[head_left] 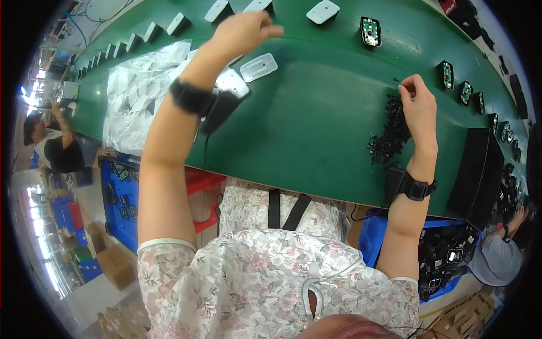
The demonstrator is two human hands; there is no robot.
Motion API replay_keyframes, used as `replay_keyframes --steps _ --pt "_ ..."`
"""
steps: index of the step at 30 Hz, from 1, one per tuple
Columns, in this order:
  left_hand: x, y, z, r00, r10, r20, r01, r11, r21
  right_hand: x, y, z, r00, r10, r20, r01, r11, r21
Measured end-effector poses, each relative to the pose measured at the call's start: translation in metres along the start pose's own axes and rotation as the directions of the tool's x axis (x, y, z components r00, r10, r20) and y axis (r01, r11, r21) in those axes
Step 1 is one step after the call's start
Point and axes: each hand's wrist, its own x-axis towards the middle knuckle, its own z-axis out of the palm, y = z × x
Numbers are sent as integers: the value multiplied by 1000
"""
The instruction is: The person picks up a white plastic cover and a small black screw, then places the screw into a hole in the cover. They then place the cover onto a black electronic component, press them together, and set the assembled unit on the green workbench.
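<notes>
My left hand (244,35) is above the far part of the green table, just in front of the white-topped housings (219,10). Its thumb and fingers are apart, slightly blurred, and nothing shows in them. My right hand (419,104) pinches a tiny black piece (397,81) between thumb and fingertips, over the far end of a heap of small black parts (389,133). At the upper right lies a black housing with a green circuit board (370,31) showing. Below my left hand are a clear plastic cover (259,68) and a white cover (232,83).
A plastic bag of white covers (135,96) fills the table's left. Rows of housings run along the far edge. A black box (477,172) stands at the right. Blue crates (116,212) flank me below the table. Other people (499,263) sit at both sides.
</notes>
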Motion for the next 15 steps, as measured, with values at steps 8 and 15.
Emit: replay_keyframes --steps 8,15 --pt "-53 13 33 955 292 -48 -289 955 65 1 11 -1 996 -77 -33 78 996 43" --pt "-30 33 16 979 169 -111 -184 973 -137 -5 -25 3 989 150 11 -134 850 510"
